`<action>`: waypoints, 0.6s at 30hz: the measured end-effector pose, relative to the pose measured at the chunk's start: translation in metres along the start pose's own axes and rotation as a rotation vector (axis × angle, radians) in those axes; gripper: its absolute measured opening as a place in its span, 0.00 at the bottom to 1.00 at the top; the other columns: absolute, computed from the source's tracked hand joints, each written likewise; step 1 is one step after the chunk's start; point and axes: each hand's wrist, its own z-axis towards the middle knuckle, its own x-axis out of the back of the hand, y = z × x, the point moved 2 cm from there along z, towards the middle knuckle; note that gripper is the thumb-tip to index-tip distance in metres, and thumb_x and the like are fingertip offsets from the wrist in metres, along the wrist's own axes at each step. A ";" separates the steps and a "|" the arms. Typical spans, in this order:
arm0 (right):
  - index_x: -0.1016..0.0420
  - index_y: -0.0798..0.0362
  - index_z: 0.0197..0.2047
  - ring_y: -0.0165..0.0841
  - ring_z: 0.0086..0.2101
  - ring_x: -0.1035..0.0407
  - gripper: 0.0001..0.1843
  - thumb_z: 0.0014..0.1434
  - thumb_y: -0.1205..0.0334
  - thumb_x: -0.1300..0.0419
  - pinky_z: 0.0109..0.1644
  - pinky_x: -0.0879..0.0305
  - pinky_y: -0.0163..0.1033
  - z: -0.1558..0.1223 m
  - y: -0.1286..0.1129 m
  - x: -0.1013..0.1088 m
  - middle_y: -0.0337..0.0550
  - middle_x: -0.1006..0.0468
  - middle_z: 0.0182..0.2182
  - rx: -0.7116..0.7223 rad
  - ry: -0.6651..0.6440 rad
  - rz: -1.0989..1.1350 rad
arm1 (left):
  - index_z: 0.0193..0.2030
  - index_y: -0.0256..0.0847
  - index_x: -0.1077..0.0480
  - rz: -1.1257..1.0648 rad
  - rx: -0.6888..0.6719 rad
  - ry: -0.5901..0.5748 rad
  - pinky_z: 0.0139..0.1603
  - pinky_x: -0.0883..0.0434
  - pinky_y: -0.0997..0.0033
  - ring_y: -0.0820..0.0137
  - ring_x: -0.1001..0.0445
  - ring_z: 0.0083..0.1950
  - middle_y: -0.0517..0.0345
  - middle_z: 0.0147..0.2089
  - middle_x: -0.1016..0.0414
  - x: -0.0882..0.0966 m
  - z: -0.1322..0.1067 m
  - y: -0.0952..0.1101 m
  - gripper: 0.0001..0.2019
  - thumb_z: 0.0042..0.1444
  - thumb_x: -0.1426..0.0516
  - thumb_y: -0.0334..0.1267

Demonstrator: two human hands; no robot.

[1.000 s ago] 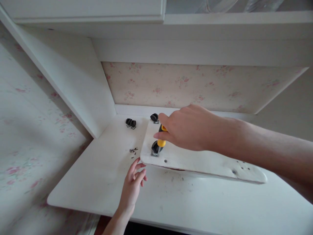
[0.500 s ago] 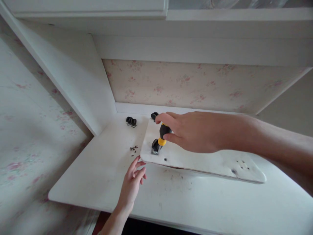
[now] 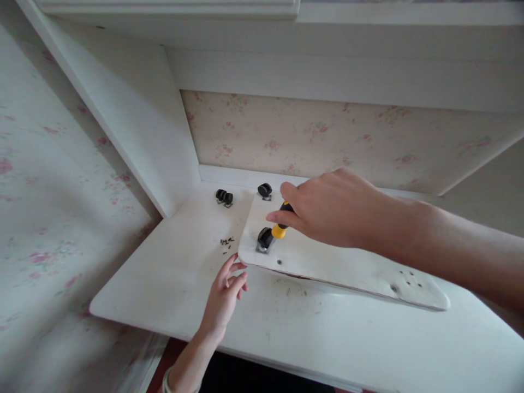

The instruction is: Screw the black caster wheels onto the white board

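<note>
My right hand (image 3: 315,204) is closed round a black and yellow screwdriver (image 3: 279,231), which leans down to the near black caster wheel (image 3: 265,238). The caster's metal plate sits at the left end of a white board (image 3: 327,267); the screwdriver's tip is hidden behind the wheel. Against the board's near left corner rest the fingertips of my left hand (image 3: 229,286), its fingers loosely spread with nothing held. A second caster (image 3: 265,190) stands at the board's far left corner. Screw holes (image 3: 410,279) show at its right end.
The board lies on a white desk (image 3: 155,284). Loose casters (image 3: 224,197) and several small screws (image 3: 226,243) lie left of it. A white side panel (image 3: 139,120) rises at the left, and a cabinet (image 3: 327,60) overhangs the back. Debris dots the desk in front.
My right hand has tilted the screwdriver further to the right, and the far caster now shows more fully. My left hand keeps its place at the corner. The view has shifted slightly.
</note>
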 end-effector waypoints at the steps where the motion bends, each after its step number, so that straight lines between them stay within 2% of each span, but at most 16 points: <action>1: 0.32 0.54 0.52 0.44 0.31 0.23 0.23 0.70 0.46 0.56 0.26 0.50 0.40 0.000 0.000 0.000 0.52 0.18 0.39 0.019 -0.017 0.077 | 0.67 0.40 0.40 -0.001 0.002 -0.001 0.30 0.36 0.72 0.75 0.30 0.32 0.45 0.56 0.28 0.000 0.000 0.000 0.32 0.57 0.39 0.45; 3: 0.39 0.48 0.60 0.39 0.32 0.23 0.19 0.70 0.51 0.53 0.27 0.48 0.39 -0.001 0.001 -0.002 0.48 0.19 0.47 0.066 -0.066 0.228 | 0.67 0.41 0.40 -0.003 0.008 -0.002 0.29 0.36 0.72 0.75 0.30 0.32 0.45 0.57 0.29 0.000 0.000 0.000 0.32 0.57 0.39 0.45; 4: 0.38 0.48 0.59 0.39 0.30 0.24 0.18 0.70 0.52 0.53 0.26 0.48 0.39 -0.001 0.002 -0.002 0.47 0.18 0.45 0.075 -0.072 0.228 | 0.67 0.41 0.40 -0.004 0.009 -0.001 0.29 0.36 0.72 0.75 0.30 0.32 0.45 0.57 0.29 0.000 0.000 0.000 0.32 0.57 0.39 0.45; 6: 0.33 0.51 0.49 0.40 0.26 0.25 0.17 0.70 0.49 0.54 0.25 0.52 0.39 -0.001 0.004 -0.004 0.46 0.18 0.32 0.050 -0.032 0.068 | 0.67 0.40 0.40 -0.005 0.005 0.001 0.29 0.36 0.72 0.75 0.30 0.32 0.45 0.56 0.28 0.000 0.001 0.001 0.32 0.56 0.39 0.45; 8: 0.31 0.52 0.43 0.43 0.24 0.27 0.23 0.70 0.43 0.56 0.24 0.56 0.39 -0.001 0.005 -0.005 0.46 0.21 0.25 0.013 0.014 -0.085 | 0.66 0.40 0.40 -0.005 -0.005 0.001 0.29 0.36 0.72 0.75 0.30 0.31 0.46 0.55 0.28 0.000 0.002 0.000 0.32 0.56 0.39 0.45; 10: 0.32 0.52 0.49 0.44 0.25 0.26 0.25 0.69 0.41 0.57 0.24 0.55 0.39 -0.002 0.006 -0.006 0.48 0.19 0.29 0.007 0.016 -0.041 | 0.66 0.40 0.40 -0.006 -0.010 -0.001 0.28 0.37 0.72 0.74 0.29 0.31 0.46 0.55 0.28 0.000 0.003 -0.001 0.32 0.56 0.39 0.45; 12: 0.38 0.48 0.58 0.41 0.26 0.25 0.22 0.70 0.45 0.56 0.24 0.52 0.38 -0.004 0.004 -0.007 0.46 0.17 0.36 0.029 -0.029 0.120 | 0.66 0.40 0.40 -0.005 -0.010 -0.001 0.28 0.37 0.72 0.74 0.29 0.32 0.45 0.55 0.28 0.000 0.003 -0.002 0.32 0.56 0.39 0.45; 13: 0.39 0.47 0.59 0.40 0.26 0.25 0.20 0.71 0.47 0.56 0.24 0.51 0.38 -0.004 0.003 -0.007 0.46 0.17 0.37 0.035 -0.048 0.166 | 0.66 0.40 0.40 -0.004 -0.009 0.000 0.28 0.37 0.71 0.74 0.29 0.32 0.45 0.55 0.28 0.000 0.003 -0.003 0.32 0.56 0.39 0.45; 15: 0.34 0.49 0.53 0.41 0.25 0.25 0.20 0.70 0.47 0.56 0.24 0.51 0.38 -0.003 0.001 -0.007 0.46 0.18 0.33 0.015 -0.052 0.109 | 0.67 0.40 0.40 -0.003 -0.008 0.001 0.29 0.36 0.71 0.74 0.29 0.32 0.45 0.55 0.28 0.000 0.002 -0.002 0.32 0.57 0.40 0.45; 17: 0.30 0.52 0.42 0.46 0.25 0.25 0.26 0.69 0.41 0.59 0.24 0.52 0.39 -0.002 0.000 -0.006 0.49 0.20 0.26 -0.052 -0.017 -0.054 | 0.66 0.40 0.40 0.000 -0.008 -0.001 0.30 0.35 0.71 0.74 0.29 0.31 0.45 0.55 0.28 -0.001 0.000 0.000 0.32 0.57 0.40 0.45; 18: 0.29 0.52 0.40 0.48 0.25 0.25 0.29 0.68 0.38 0.60 0.24 0.53 0.39 -0.002 0.000 -0.005 0.49 0.21 0.24 -0.078 -0.003 -0.100 | 0.66 0.40 0.40 0.001 -0.007 -0.003 0.30 0.35 0.71 0.74 0.29 0.32 0.45 0.55 0.28 -0.001 0.000 0.001 0.32 0.57 0.40 0.45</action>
